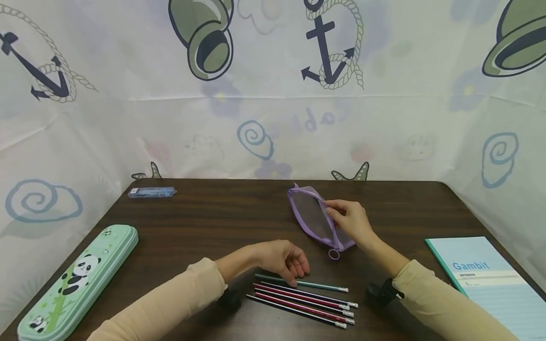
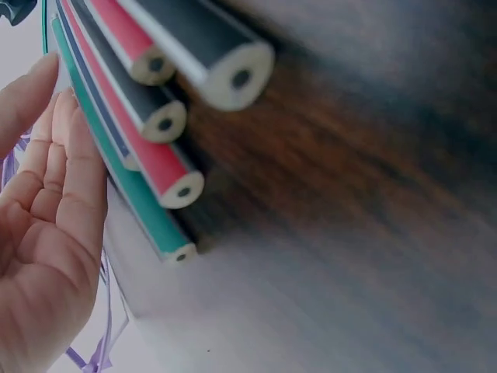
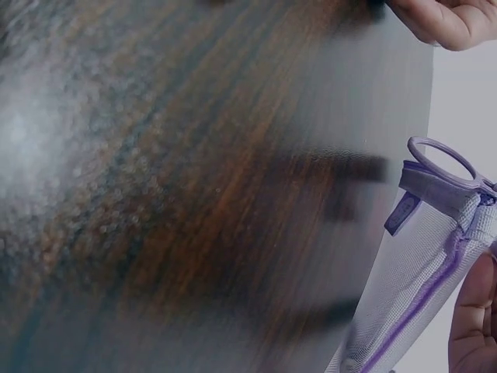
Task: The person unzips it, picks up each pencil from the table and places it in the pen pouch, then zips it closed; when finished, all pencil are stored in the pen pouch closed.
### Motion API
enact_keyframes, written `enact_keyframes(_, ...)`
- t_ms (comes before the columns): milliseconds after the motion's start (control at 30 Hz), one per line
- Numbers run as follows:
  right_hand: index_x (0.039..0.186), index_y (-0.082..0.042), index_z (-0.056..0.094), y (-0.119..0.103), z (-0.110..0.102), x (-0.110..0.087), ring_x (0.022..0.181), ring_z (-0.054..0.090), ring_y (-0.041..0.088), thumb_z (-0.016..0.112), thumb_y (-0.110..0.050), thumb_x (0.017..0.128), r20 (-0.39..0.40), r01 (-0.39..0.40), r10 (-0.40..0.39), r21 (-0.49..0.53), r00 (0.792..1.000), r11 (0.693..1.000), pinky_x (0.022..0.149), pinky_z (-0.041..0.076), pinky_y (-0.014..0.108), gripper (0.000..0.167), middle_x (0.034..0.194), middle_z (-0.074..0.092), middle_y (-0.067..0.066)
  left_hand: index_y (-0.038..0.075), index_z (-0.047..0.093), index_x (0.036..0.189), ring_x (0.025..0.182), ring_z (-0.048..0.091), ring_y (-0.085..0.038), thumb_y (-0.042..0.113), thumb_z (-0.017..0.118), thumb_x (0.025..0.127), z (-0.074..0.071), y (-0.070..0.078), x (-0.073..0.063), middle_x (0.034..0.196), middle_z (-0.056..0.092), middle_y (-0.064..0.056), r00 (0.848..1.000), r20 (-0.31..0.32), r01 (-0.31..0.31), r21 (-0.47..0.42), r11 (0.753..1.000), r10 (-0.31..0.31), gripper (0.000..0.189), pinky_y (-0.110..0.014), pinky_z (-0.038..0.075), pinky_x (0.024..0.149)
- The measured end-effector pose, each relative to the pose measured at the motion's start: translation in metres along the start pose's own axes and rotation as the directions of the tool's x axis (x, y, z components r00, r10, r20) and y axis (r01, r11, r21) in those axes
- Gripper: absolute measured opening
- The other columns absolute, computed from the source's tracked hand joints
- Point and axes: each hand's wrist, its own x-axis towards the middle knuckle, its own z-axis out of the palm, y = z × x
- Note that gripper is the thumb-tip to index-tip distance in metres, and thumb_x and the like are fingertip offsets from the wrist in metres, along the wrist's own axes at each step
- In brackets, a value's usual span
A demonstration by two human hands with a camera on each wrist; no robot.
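While the right hand (image 1: 351, 220) pinches the lilac mesh zip pouch (image 1: 313, 215), its mouth gaping, the left hand (image 1: 281, 258), relaxed, is near 6 eraser-tipped pencils (image 1: 304, 301): 1 teal, 2 red, 3 dark.

Pale fabric (image 1: 273, 85) (printed with anchors (image 1: 323, 52)) hangs behind a dark table (image 1: 222, 213).

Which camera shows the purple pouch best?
The head view: nearly all of the purple pouch shows, mouth open. The right wrist view shows one end close up, cut off; the left wrist view, just purple bits.
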Motion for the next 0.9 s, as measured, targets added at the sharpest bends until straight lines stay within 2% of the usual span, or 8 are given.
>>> enact_keyframes(133, 0.114, 0.007, 0.063, 0.0, 0.0, -0.001, 0.061, 0.063, 0.012, 0.059, -0.002, 0.091, 0.003, -0.004, 0.004, 0.004, 1.0, 1.0, 0.056, 0.057, 0.035, 0.025, 0.098, 0.068, 0.025, 0.0, 0.066, 0.096, 0.073, 0.059, -0.007, -0.01, 0.072, 0.074, 0.002, 0.003, -0.002, 0.084, 0.065, -0.005, 1.0, -0.01, -0.018, 0.108, 0.994, 0.019, 0.025, -0.017, 0.051, 0.068)
enact_keyframes(267, 0.114, 0.007, 0.064, 0.0, -0.001, -0.001, 0.061, 0.062, 0.012, 0.059, -0.002, 0.091, 0.001, 0.0, 0.0, 0.007, 1.0, 1.0, 0.056, 0.057, 0.034, 0.025, 0.096, 0.068, 0.024, 0.006, 0.068, 0.088, 0.068, 0.059, -0.002, -0.006, 0.073, 0.075, 0.003, 0.006, -0.003, 0.076, 0.066, 0.001, 0.998, -0.054, -0.017, 0.251, 0.968, 0.032, 0.019, -0.015, 0.05, 0.064)
enact_keyframes(433, 0.114, 0.007, 0.063, 0.0, -0.002, 0.0, 0.063, 0.064, 0.015, 0.059, -0.001, 0.091, -0.008, 0.009, -0.009, 0.007, 1.0, 1.0, 0.058, 0.057, 0.035, 0.025, 0.097, 0.068, 0.024, 0.011, 0.069, 0.082, 0.064, 0.057, 0.004, -0.002, 0.075, 0.075, 0.002, 0.008, -0.002, 0.07, 0.063, 0.01, 0.994, -0.075, -0.044, 0.427, 0.903, 0.084, 0.015, -0.012, 0.049, 0.061)
enact_keyframes(567, 0.115, 0.008, 0.062, -0.002, -0.003, 0.0, 0.066, 0.066, 0.019, 0.059, -0.001, 0.091, -0.005, 0.008, -0.008, 0.018, 1.0, 1.0, 0.058, 0.057, 0.032, 0.026, 0.1, 0.067, 0.025, 0.012, 0.069, 0.081, 0.063, 0.054, 0.006, 0.001, 0.074, 0.076, 0.0, 0.009, -0.001, 0.069, 0.059, 0.013, 0.992, -0.036, -0.083, 0.541, 0.837, 0.122, 0.014, -0.01, 0.048, 0.06)
enact_keyframes(633, 0.115, 0.009, 0.061, -0.002, -0.003, 0.0, 0.068, 0.066, 0.021, 0.059, -0.001, 0.091, -0.002, 0.01, -0.01, 0.027, 1.0, 1.0, 0.058, 0.057, 0.032, 0.026, 0.101, 0.067, 0.026, 0.012, 0.069, 0.082, 0.064, 0.053, 0.006, 0.001, 0.073, 0.076, -0.003, 0.01, -0.002, 0.069, 0.059, 0.013, 0.991, -0.016, -0.104, 0.559, 0.822, 0.136, 0.014, -0.01, 0.048, 0.061)
enact_keyframes(733, 0.115, 0.011, 0.061, -0.001, -0.002, 0.0, 0.069, 0.066, 0.022, 0.059, -0.001, 0.091, 0.001, 0.02, -0.02, 0.029, 1.0, 0.999, 0.058, 0.057, 0.031, 0.027, 0.101, 0.067, 0.026, 0.011, 0.07, 0.085, 0.065, 0.053, 0.006, 0.001, 0.072, 0.077, -0.013, 0.01, -0.006, 0.072, 0.061, 0.01, 0.989, 0.012, -0.131, 0.54, 0.831, 0.149, 0.012, -0.01, 0.048, 0.062)
enact_keyframes(833, 0.114, 0.01, 0.062, -0.001, -0.003, -0.001, 0.068, 0.066, 0.021, 0.059, 0.0, 0.09, -0.005, 0.028, -0.028, 0.02, 1.0, 0.999, 0.058, 0.057, 0.03, 0.026, 0.1, 0.067, 0.025, 0.007, 0.07, 0.089, 0.068, 0.053, 0.003, 0.0, 0.069, 0.08, -0.026, 0.012, -0.011, 0.075, 0.062, 0.007, 0.99, 0.016, -0.132, 0.447, 0.884, 0.14, 0.011, -0.013, 0.049, 0.063)
enact_keyframes(900, 0.113, 0.009, 0.063, -0.001, -0.003, -0.001, 0.067, 0.066, 0.018, 0.06, 0.0, 0.09, -0.01, 0.028, -0.028, 0.01, 1.0, 1.0, 0.058, 0.057, 0.028, 0.025, 0.099, 0.068, 0.025, 0.005, 0.069, 0.093, 0.069, 0.054, -0.001, 0.0, 0.065, 0.082, -0.036, 0.013, -0.015, 0.077, 0.062, 0.004, 0.994, 0.004, -0.106, 0.363, 0.926, 0.112, 0.012, -0.016, 0.049, 0.063)
